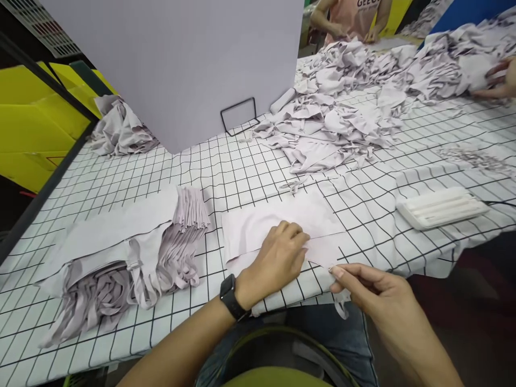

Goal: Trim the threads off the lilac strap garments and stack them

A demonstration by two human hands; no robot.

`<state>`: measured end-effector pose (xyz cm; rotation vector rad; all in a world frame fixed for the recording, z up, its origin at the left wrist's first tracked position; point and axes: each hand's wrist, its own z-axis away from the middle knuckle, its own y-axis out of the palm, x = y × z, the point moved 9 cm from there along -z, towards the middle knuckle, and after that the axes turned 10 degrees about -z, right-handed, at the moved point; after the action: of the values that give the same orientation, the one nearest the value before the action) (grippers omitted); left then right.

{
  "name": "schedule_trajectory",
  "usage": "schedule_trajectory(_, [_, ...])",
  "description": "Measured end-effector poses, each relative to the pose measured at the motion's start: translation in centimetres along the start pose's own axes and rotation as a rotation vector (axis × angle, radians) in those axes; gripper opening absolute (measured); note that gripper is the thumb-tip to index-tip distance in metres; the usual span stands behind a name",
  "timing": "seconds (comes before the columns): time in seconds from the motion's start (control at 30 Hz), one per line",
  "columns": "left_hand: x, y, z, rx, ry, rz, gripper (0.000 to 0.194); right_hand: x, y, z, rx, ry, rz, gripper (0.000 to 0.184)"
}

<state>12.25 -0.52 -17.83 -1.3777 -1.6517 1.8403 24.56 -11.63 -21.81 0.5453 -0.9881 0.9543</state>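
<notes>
A folded pale lilac fabric piece (258,228) lies flat on the table in front of me. My left hand (282,250), with a dark watch on its wrist, rests on the middle of this piece, its fingers curled closed against the cloth. At the near right corner, my right hand (358,282) pinches the fabric edge between thumb and fingertips. A thin loose strap (342,306) dangles below those fingers, over the table edge. To the left sits a neat stack of matching fabric pieces (187,215), with looped straps (143,269) hanging from its near side.
A large grey board (193,64) stands upright on the grid-patterned tablecloth (234,172), near a black wire stand (238,115). Loose fabric heaps (334,118) cover the back right. A white corded device (443,207) lies right. Other people's hands (500,80) work among the heaps.
</notes>
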Motion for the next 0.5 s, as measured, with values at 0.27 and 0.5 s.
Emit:
schedule_trajectory(0.27, [1.3,1.6,-2.4,0.051,-0.024,-0.157,0.014,0.3,0.3,-2.0,-0.051,0.072,-0.08,0.042])
schedule_trajectory(0.5, [2.5,1.1,-2.3,-0.135,0.013,0.003,0.015,0.9,2.0,-2.9,0.045,0.071,0.003,0.041])
